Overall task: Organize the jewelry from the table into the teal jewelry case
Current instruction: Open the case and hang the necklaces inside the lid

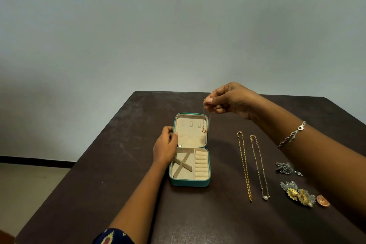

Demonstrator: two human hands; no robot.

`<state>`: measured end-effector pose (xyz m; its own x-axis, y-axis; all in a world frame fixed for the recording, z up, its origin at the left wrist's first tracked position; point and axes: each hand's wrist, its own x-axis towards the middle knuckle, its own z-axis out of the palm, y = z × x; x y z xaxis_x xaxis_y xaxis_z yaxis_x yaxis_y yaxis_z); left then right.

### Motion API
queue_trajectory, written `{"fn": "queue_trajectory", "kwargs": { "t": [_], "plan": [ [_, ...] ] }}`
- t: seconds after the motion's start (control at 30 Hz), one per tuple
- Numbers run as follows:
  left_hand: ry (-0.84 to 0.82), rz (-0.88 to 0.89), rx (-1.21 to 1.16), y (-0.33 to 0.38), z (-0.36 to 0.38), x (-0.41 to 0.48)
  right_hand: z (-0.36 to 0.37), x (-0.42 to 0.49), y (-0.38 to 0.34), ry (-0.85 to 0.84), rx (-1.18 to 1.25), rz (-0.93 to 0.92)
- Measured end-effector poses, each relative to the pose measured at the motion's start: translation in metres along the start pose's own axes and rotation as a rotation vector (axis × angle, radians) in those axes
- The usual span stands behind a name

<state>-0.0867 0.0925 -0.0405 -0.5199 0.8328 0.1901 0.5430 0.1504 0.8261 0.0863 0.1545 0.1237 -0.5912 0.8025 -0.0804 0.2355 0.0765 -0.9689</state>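
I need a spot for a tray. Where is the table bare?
Bare: the table left of the teal jewelry case, and the strip between case and gold chain. Crowded: the right, with brooches.

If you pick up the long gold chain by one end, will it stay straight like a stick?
Probably not. The gold chain is thin, made of tiny links, so it would likely droop and swing. It looks light, and could slip through fingers. The fine necklace pinched in the right hand hangs limp the same way.
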Motion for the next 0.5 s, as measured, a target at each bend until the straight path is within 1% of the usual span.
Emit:
{"fn": "queue_trajectory", "kwargs": {
  "t": [0.17,0.3,0.5],
  "plan": [
    [-0.030,0.061,-0.011,-0.004,0.001,0.000,0.013,0.011,0.005,0.001,-0.036,0.018],
    [-0.029,0.065,-0.023,-0.004,0.001,0.001,0.023,0.017,0.012,-0.006,-0.070,0.030],
    [-0.033,0.081,-0.037,-0.002,0.001,0.000,0.032,0.025,0.023,0.018,-0.210,-0.030]
  ]
}}
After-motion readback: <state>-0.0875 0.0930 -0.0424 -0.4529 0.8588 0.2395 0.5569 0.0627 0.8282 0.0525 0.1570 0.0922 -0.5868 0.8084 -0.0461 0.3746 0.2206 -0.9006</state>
